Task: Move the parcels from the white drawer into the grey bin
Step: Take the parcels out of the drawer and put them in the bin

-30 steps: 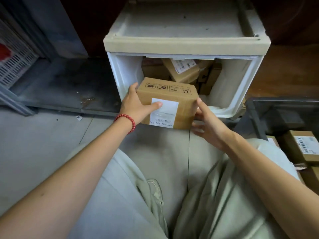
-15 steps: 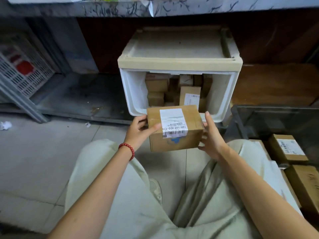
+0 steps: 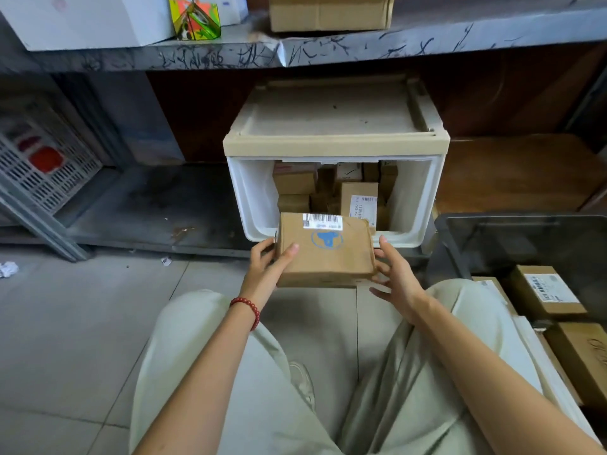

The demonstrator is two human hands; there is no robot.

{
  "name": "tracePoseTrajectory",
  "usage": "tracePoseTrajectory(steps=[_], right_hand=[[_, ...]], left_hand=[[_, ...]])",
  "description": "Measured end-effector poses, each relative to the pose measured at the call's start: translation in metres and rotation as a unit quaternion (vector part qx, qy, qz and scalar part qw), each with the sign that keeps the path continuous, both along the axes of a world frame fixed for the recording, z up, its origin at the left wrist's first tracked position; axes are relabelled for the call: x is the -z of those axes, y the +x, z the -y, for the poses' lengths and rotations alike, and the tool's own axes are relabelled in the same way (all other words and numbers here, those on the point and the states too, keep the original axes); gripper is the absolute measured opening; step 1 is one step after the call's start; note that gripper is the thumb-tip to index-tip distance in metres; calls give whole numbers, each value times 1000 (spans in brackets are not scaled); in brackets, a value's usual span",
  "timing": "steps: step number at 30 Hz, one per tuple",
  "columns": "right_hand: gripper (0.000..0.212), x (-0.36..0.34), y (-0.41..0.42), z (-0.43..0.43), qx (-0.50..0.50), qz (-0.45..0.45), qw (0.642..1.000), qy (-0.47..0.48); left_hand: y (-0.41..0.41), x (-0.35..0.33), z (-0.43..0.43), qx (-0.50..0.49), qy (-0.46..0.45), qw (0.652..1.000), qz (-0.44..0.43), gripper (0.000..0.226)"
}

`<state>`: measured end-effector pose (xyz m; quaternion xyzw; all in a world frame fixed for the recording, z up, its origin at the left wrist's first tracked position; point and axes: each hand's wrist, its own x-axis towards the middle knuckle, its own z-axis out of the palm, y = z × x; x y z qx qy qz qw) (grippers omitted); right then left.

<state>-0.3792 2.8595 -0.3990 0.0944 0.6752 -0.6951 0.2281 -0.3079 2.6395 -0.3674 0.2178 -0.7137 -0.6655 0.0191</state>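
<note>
A brown cardboard parcel (image 3: 331, 257) with a barcode label and a blue round mark is held just in front of the white drawer (image 3: 253, 205). My left hand (image 3: 267, 269) grips its left edge, thumb on top. My right hand (image 3: 394, 274) touches its right lower corner with fingers spread. Several more brown parcels (image 3: 358, 198) are stacked inside the open drawer. The grey bin (image 3: 456, 254) stands on the floor to the right with parcels (image 3: 545, 292) lying in it.
A metal shelf (image 3: 361, 47) with boxes runs overhead. A white perforated crate (image 3: 42, 172) leans at the left. My knees in pale trousers (image 3: 203, 356) fill the foreground. Grey tiled floor (image 3: 65, 323) lies to the left, with a crumpled paper (image 3: 8, 269).
The parcel has come out of the drawer toward me and tipped, so its label face now points up and away. My head has drawn back, showing the shelf above.
</note>
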Motion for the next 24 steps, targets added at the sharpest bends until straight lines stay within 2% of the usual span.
tracePoseTrajectory(steps=[7, 9, 12, 15, 19, 24], right_hand=[[66, 4, -4, 1, -30, -15, 999, 24], [62, 4, -4, 2, -40, -15, 999, 20], [41, 2, -1, 4, -55, -27, 998, 10], [44, -6, -1, 5, -62, -93, 993, 19], [60, -33, -4, -7, -20, -168, 985, 14], [41, -63, -11, -50, 56, -221, 974, 4]], left_hand=[[-2, 8, 4, 28, -42, 999, 20, 54], [-4, 11, 5, 30, -42, 999, 13, 57], [-7, 12, 7, 23, -39, 999, -15, 58], [-13, 8, 9, 24, -57, 997, -52, 61], [-22, -5, 2, 38, -83, 991, -100, 69], [-43, -27, -46, 68, -71, 982, -159, 75]])
